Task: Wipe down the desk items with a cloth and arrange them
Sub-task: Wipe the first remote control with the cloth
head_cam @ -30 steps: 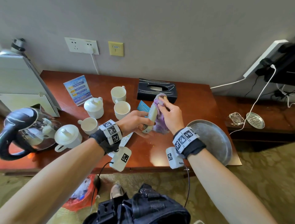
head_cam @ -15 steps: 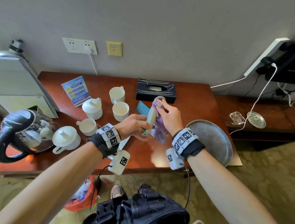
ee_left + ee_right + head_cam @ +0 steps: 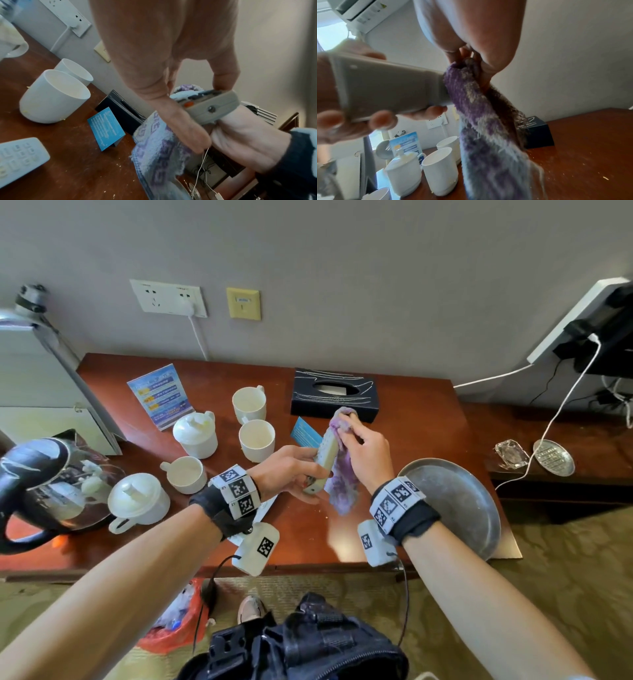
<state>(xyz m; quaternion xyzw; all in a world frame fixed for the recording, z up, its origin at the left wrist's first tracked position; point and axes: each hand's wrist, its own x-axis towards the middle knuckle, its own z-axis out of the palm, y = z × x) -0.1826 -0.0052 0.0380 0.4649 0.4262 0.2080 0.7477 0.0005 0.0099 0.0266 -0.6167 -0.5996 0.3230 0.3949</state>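
Note:
My left hand (image 3: 294,470) grips the lower end of a grey remote control (image 3: 326,455) (image 3: 211,106) (image 3: 385,89), held up above the middle of the brown desk (image 3: 411,419). My right hand (image 3: 363,451) pinches a purple and white cloth (image 3: 340,477) (image 3: 481,121) (image 3: 159,148) over the remote's far end; the rest of the cloth hangs down below it. A second, white remote (image 3: 18,158) lies on the desk under my left wrist.
White cups (image 3: 257,440) and lidded pots (image 3: 196,433) stand left of my hands, with a glass kettle (image 3: 41,484) at the far left. A black tissue box (image 3: 334,393) and blue cards (image 3: 161,395) sit behind. A metal tray (image 3: 455,501) lies at the right front.
The cloth hand has slid along the remote toward its far end and back a little, while the left hand kept its hold and shifted slightly.

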